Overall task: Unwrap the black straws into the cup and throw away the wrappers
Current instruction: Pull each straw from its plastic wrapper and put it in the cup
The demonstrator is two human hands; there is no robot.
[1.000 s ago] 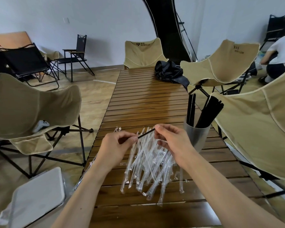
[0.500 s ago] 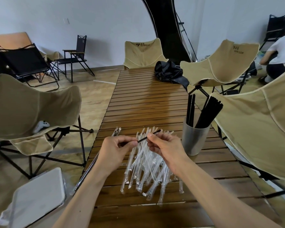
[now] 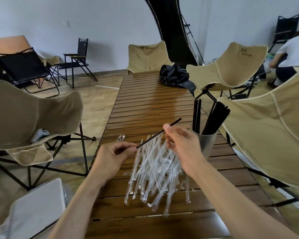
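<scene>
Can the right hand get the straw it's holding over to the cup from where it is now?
Probably yes. The right hand pinches the black straw right beside the cup, nothing between them, though the left hand holds the straw's other end.

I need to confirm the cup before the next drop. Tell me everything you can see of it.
The cup looks like plain grey metal, smooth and tapering toward its base. It stands upright near the table's right edge, holding black straws that lean in two bunches above its rim. The right hand hides its left side; whether they touch, I cannot tell.
</scene>
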